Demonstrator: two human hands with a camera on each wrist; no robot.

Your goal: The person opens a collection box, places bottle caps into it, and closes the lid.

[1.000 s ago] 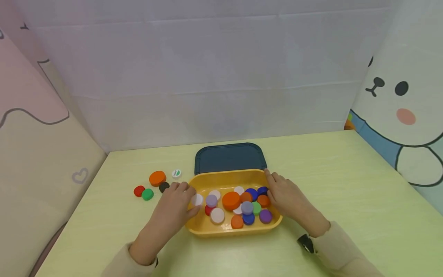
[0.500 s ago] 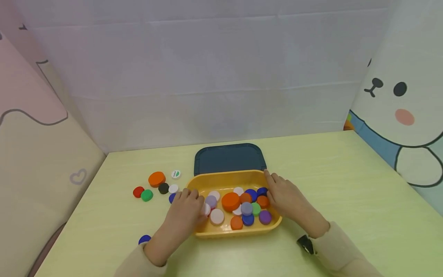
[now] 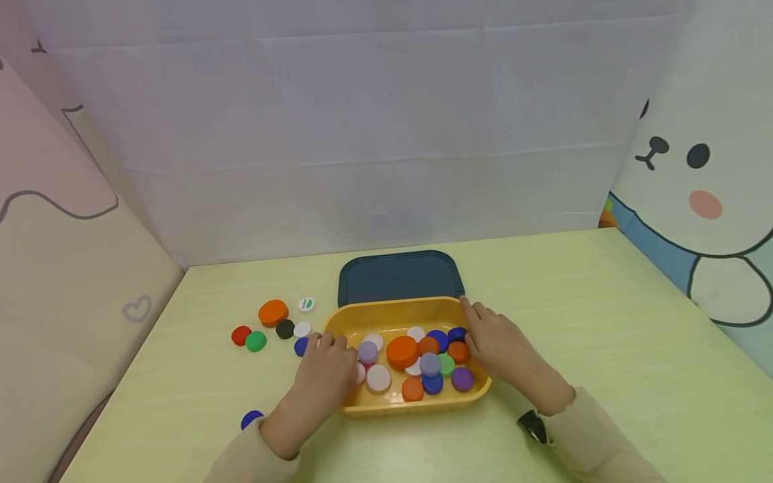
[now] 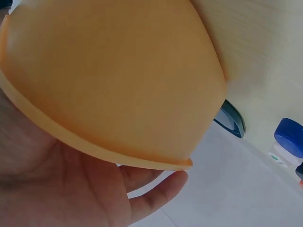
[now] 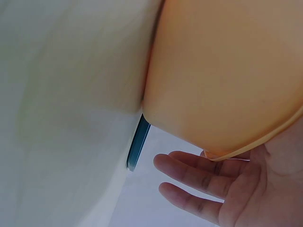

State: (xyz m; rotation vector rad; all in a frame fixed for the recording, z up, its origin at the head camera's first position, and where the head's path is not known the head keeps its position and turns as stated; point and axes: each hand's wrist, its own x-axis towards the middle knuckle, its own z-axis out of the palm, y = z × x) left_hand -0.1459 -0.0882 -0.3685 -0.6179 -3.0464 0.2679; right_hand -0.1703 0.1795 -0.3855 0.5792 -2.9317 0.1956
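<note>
A yellow plastic box (image 3: 417, 408) full of mixed bottle caps stands in the middle of the table. My left hand (image 3: 326, 376) grips its left end, fingers over the rim; seen from below in the left wrist view, the palm lies against the box wall (image 4: 118, 80). At the right end my right hand (image 3: 501, 342) holds the rim, with fingertips near the far corner. Inside lie a large orange cap (image 3: 402, 352), a purple cap (image 3: 462, 379), a green cap (image 3: 446, 365) and several others. A white cap (image 3: 359, 373) shows beside the left fingers, which partly hide it.
Behind the box lies a dark blue lid (image 3: 400, 277). To the left are loose caps: orange (image 3: 274, 313), red cap (image 3: 241, 335), green cap (image 3: 256, 341), black cap (image 3: 285, 329), white cap (image 3: 302, 329) and blue cap (image 3: 251, 419). A white cloth wall (image 3: 386, 134) stands at the back.
My left hand has moved right and slightly nearer, onto the box's left end, uncovering white and blue caps on the table. A white cap inside has shifted nearer. The right hand has stayed in place.
</note>
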